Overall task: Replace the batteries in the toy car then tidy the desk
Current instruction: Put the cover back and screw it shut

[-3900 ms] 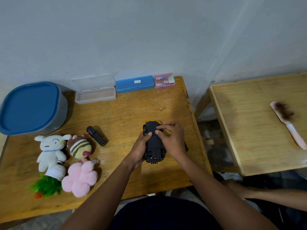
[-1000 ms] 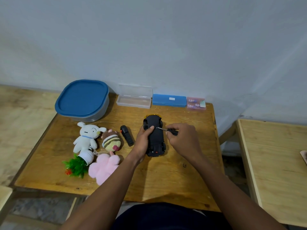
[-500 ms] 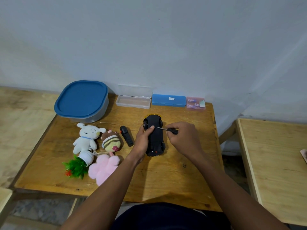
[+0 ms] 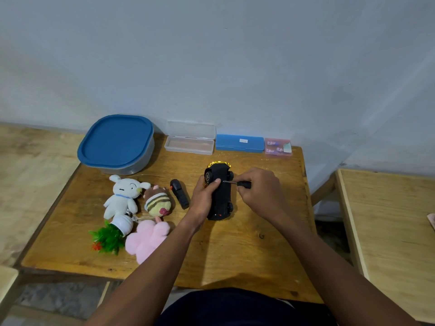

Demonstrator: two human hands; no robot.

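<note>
Our left hand (image 4: 202,199) clamps its fingers on the upturned toy car (image 4: 221,196), lying near-to-far on the counter (image 4: 235,252), while our right hand (image 4: 260,192) pinches the screwdriver (image 4: 242,184), tip pointing left onto its underside.

Blue-lidded tub (image 4: 115,140) is sitting at the desk's (image 4: 235,255) far left corner. Along the wall, left to right: open clear case (image 4: 189,145), blue case (image 4: 239,143) and pink box (image 4: 278,147) are lying in a row. White plush (image 4: 123,196), striped plush (image 4: 157,201) and pink plush (image 4: 146,238) are lying clustered at left, with a tipped fake plant (image 4: 110,236) just beside them. Black remote (image 4: 180,194) is lying right of the striped plush.
</note>
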